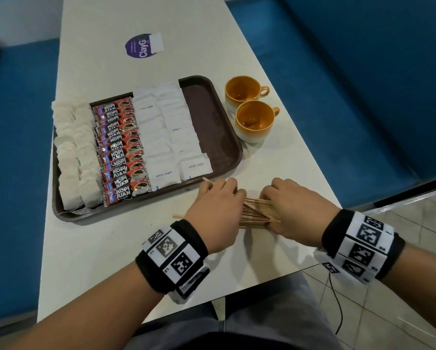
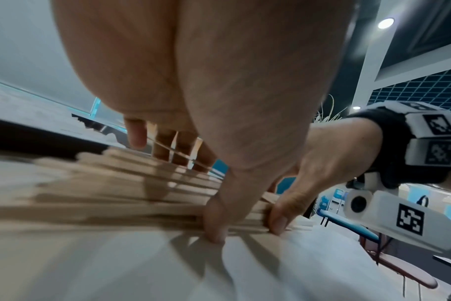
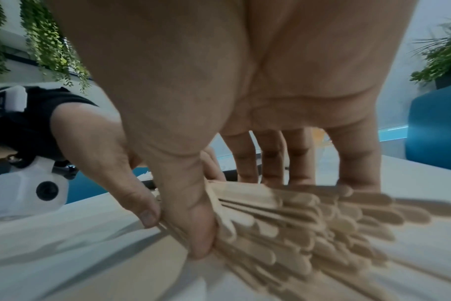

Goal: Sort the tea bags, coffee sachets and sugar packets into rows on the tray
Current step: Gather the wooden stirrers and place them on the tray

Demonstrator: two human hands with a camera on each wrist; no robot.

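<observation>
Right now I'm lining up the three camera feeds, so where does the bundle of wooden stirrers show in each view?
Head: stirrers low centre, on the table between both hands, in front of the tray.
Left wrist: stirrers across the left and middle, under the left hand.
Right wrist: stirrers fanning to the lower right, under the right hand.
Shared landmark: the two thumbs meeting at the bundle's near edge.

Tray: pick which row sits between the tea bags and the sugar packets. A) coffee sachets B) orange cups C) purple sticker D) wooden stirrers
A: on the tray, the red coffee sachets lie between the tea bags and the sugar packets.
</observation>
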